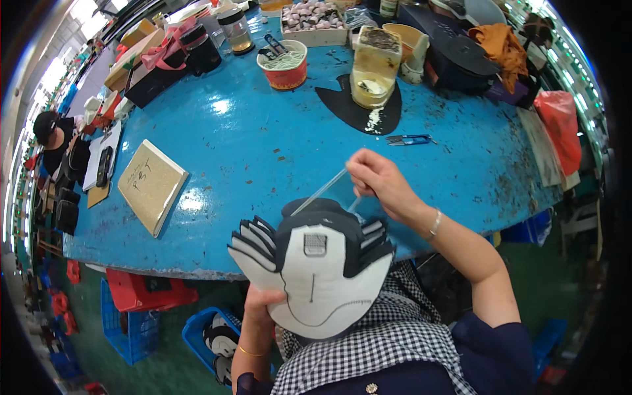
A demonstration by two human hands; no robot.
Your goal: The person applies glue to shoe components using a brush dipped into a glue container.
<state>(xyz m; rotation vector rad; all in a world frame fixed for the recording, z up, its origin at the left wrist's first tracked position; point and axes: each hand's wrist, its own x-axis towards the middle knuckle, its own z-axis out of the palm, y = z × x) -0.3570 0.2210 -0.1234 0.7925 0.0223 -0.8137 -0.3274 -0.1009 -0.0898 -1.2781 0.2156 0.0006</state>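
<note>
A stack of black-and-white shoe uppers (329, 280) is held upright at the table's front edge. My left hand (261, 301) grips its lower left side, thumb lying across the white face; the other fingers are hidden behind. Several layers fan out at both sides of the stack. Above it, my right hand (380, 183) is closed in a pinch on a pale rubber band (320, 191). The band is stretched from those fingers down to the black top of the stack, with a second strand running below the hand.
A red-and-white tub of pale bands (283, 71) stands at the back. Blue thread snips (409, 139) lie near a black piece (365, 108) bearing a glue container (376, 69). A brown notebook (151, 187) lies left. Below sits a blue basket (197, 332) with more pieces.
</note>
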